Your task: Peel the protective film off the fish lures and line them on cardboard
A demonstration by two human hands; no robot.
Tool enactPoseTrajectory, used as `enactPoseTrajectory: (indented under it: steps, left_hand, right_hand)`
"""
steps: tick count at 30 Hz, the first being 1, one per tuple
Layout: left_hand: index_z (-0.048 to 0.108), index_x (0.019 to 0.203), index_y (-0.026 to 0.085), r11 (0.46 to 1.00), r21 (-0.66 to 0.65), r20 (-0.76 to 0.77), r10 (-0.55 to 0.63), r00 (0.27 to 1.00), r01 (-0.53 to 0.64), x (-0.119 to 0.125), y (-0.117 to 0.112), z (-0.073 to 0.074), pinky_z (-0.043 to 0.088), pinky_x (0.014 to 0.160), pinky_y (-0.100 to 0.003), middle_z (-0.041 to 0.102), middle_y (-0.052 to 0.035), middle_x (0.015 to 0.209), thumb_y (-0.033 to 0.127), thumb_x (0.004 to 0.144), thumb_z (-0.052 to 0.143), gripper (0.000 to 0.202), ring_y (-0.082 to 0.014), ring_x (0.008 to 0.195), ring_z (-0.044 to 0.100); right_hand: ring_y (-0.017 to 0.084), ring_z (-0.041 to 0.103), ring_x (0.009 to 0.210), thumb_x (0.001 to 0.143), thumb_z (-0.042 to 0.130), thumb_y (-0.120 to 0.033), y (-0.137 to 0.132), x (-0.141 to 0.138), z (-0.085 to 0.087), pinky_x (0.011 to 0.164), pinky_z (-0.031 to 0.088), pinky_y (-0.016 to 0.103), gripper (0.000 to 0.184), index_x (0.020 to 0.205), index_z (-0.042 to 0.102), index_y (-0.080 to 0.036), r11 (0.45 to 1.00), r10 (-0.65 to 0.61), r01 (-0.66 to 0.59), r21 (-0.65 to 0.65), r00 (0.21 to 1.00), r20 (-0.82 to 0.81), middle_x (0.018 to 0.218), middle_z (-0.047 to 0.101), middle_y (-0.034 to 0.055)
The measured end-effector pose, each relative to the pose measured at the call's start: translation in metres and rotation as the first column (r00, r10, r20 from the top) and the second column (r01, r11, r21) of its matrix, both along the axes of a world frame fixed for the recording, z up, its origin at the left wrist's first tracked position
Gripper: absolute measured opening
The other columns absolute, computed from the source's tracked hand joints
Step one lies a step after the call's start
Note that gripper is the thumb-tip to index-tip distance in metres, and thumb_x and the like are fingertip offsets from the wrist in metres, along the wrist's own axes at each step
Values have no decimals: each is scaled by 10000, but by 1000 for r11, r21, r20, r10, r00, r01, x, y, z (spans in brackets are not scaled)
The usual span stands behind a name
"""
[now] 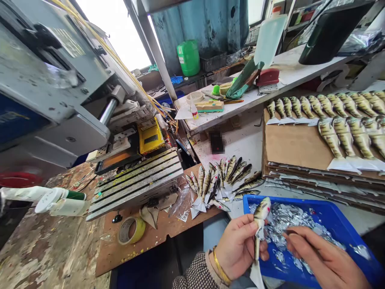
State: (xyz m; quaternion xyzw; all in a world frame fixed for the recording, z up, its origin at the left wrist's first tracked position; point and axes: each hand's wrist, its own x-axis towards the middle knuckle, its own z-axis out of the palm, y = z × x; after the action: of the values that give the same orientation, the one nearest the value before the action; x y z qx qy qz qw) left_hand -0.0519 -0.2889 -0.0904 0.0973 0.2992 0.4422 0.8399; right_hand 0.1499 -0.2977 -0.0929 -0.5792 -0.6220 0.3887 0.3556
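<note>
My left hand (236, 241) is closed around a jointed fishing lure (264, 209) painted like a striped fish, with a red spot near its head. The lure stands nearly upright, head up, its white tail pointing down past my fingers. Just to the right, my right hand (325, 253) pinches a small, thin, dark piece, too little of which shows to name. Both hands are at the near side of a blue tray (345, 226) that holds crumpled silver foil scraps (290, 218). The right hand is apart from the lure.
Finished-looking lures (207, 182) lie heaped left of the tray. Stacked cardboard sheets (294, 144) at right carry rows of lures (327, 106). A grey machine (69, 124) looms at left above a slotted metal bed (135, 184). Yellow tape (140, 230) lies on the board.
</note>
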Motion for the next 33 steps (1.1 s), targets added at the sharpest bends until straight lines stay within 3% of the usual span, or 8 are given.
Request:
enactPoseTrajectory:
  steps: [7, 16, 28, 33]
  left_hand:
    - [659, 1035, 79, 1000, -11, -31, -15, 999, 15, -1, 2, 4, 427, 505, -227, 522, 18, 684, 339, 798, 789, 375, -72, 517, 478]
    - [645, 995, 81, 1000, -9, -49, -25, 998, 24, 0, -1, 2, 411, 520, -237, 540, 8, 699, 350, 785, 805, 377, -70, 521, 467]
    - [637, 978, 87, 999, -12, -19, -50, 999, 50, 0, -3, -2, 380, 503, -235, 533, 8, 680, 332, 797, 787, 339, -72, 512, 451]
    - [645, 959, 94, 996, -12, 3, -84, 996, 84, -1, -4, -3, 361, 482, -229, 533, 7, 660, 341, 790, 792, 333, -75, 506, 448]
  right_hand:
    - [131, 528, 445, 979, 535, -535, 13, -11, 19, 416, 438, 209, 345, 918, 721, -250, 987, 151, -157, 34, 981, 123, 619, 643, -13]
    - [134, 635, 652, 1029, 487, -449, 15, -22, 17, 615, 497, 203, 331, 893, 708, -243, 974, 210, -218, 61, 971, 116, 802, 712, -1]
    - [142, 562, 678, 1052, 436, -487, 15, -16, 16, 649, 454, 225, 417, 830, 660, -215, 932, 330, -332, -147, 943, -35, 745, 642, -6]
    - [123, 373, 608, 1030, 465, -555, 15, -9, 4, 540, 330, 243, 457, 744, 539, -206, 900, 338, -357, -250, 934, -117, 668, 419, -34]
